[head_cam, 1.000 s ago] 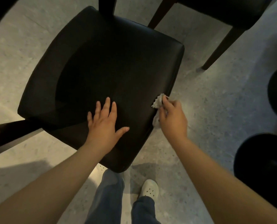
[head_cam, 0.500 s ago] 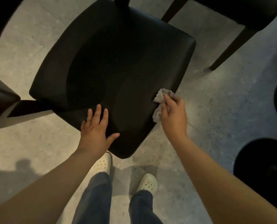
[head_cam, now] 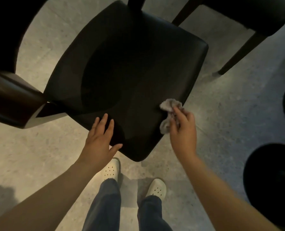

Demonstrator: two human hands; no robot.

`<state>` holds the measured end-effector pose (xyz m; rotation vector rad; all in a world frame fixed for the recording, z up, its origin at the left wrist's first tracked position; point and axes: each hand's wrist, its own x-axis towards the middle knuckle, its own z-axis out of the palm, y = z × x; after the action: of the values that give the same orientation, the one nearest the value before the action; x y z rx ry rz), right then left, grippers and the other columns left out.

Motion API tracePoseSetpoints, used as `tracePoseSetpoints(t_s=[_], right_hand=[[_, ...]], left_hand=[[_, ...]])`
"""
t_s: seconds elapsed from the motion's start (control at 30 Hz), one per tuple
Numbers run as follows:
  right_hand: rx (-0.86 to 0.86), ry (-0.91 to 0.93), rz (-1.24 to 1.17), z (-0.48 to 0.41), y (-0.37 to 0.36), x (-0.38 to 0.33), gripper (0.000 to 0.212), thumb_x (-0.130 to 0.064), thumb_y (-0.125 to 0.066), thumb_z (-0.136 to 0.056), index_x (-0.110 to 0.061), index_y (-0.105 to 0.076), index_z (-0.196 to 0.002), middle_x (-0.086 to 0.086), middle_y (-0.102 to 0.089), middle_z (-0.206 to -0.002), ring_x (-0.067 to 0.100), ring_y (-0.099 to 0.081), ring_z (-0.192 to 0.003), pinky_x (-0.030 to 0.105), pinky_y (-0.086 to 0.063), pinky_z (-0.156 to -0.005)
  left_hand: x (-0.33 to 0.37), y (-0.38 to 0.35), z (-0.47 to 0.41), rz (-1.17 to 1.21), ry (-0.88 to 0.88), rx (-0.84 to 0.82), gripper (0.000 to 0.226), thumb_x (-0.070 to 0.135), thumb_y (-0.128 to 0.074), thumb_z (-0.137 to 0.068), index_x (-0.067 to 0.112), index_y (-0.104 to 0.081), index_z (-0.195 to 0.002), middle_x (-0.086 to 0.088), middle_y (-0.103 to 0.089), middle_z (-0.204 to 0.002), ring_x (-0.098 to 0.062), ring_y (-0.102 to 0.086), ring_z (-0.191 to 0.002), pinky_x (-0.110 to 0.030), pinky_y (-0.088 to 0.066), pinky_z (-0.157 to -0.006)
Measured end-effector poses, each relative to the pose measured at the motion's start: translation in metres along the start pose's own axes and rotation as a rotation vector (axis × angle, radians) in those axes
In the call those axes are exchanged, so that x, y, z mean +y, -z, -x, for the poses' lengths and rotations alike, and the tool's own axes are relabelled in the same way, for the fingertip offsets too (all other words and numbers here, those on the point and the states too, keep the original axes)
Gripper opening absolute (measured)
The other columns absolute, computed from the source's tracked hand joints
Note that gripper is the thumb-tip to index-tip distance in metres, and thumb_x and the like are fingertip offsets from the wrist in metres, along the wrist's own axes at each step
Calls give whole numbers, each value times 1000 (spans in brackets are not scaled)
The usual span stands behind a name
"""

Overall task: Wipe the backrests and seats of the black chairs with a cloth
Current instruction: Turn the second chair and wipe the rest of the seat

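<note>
Two hands over black chair seat [head_cam: 130, 77], frame centre. Left hand [head_cam: 98, 139] flat, fingers straight, resting on seat's lower edge. Right hand [head_cam: 183, 129] fingers curled gripping crumpled grey cloth [head_cam: 169, 105] at seat's right edge.

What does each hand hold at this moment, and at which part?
The right hand pinches the crumpled grey cloth at its middle. The left hand holds nothing; it rests flat on the chair seat.

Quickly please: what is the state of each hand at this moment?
Left hand: open, fingers straight, flat on the near corner of the black seat.
Right hand: holds the crumpled cloth at the seat's right edge.
</note>
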<state>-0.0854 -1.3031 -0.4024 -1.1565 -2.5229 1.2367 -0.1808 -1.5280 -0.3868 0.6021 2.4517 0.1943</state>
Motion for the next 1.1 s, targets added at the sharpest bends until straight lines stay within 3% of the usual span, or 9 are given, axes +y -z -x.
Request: tracePoseSetpoints(t_s=[0.17, 0.33, 0.43, 0.53, 0.6, 0.67, 0.83, 0.97, 1.1], right_hand=[[-36, 8, 106, 38, -34, 2, 40, -14, -52, -95, -21, -53, -134, -4, -37, -141, 11, -43, -126, 33, -43, -106], [-255, -4, -18, 97, -31, -1, 24, -17, -59, -94, -26, -64, -115, -20, -45, -121, -8, -49, -104, 14, -48, -92], [-122, 44, 3, 62, -17, -9, 26, -18, -57, -94, -24, -62, -119, -16, -44, -121, -12, -47, -100, 7, -44, -84], [4, 1, 92, 4, -10, -11, 35, -19, -52, -97, -20, -54, -132, -5, -42, -135, 0, -46, -110, 19, -43, -94], [0, 15, 148, -2, -15, -6, 33, -16, -52, -96, -18, -56, -129, -1, -42, -137, 12, -46, -121, 31, -45, -102], [-69, 41, 197, 26, -25, 0, 31, -14, -54, -93, -19, -57, -124, -2, -39, -138, 13, -43, -123, 35, -44, -104], [-367, 2, 67, 102, -30, -3, 26, -16, -56, -95, -25, -60, -119, -17, -38, -133, -4, -48, -111, 24, -47, -101], [-214, 34, -8, 66, -9, -26, 28, -22, -55, -95, -24, -60, -123, -17, -40, -126, -9, -46, -107, 24, -50, -94], [-26, 37, 66, -25, -13, -53, 40, -37, -43, -101, -26, -51, -138, -5, -38, -143, 11, -40, -129, 33, -36, -109]], left_hand=[[-7, -6, 7, -11, 27, -18, 79, 49, -51, -94, 22, -10, -156, 2, 7, -163, -22, 8, -150, -36, -14, -119], [-11, 4, 5, -9, 14, -6, 72, 47, -52, -95, 24, -20, -154, 2, -6, -162, -21, -7, -149, -35, -25, -117], [-11, 7, 5, -29, 9, -14, 69, 48, -49, -95, 25, -21, -154, 3, -8, -161, -21, -10, -148, -33, -24, -117], [-10, 8, 4, -28, 16, -25, 70, 49, -49, -95, 25, -20, -154, 3, -7, -162, -21, -9, -149, -35, -24, -119], [-9, 9, 4, -24, 23, -28, 70, 50, -47, -96, 25, -19, -154, 3, -6, -162, -21, -9, -149, -36, -24, -119], [-8, 9, 4, -30, 25, -23, 69, 50, -46, -96, 26, -18, -154, 3, -6, -162, -21, -7, -149, -34, -21, -119], [-11, 11, 4, -6, 8, -21, 66, 46, -48, -97, 25, -21, -154, 3, -9, -162, -21, -9, -149, -34, -21, -118], [-18, 12, 3, -4, 5, -20, 64, 43, -50, -97, 28, -24, -153, 6, -13, -161, -19, -14, -148, -34, -23, -118], [-23, 11, 4, 8, -3, -28, 65, 44, -49, -97, 30, -21, -153, 9, -9, -162, -17, -13, -149, -32, -21, -117]])
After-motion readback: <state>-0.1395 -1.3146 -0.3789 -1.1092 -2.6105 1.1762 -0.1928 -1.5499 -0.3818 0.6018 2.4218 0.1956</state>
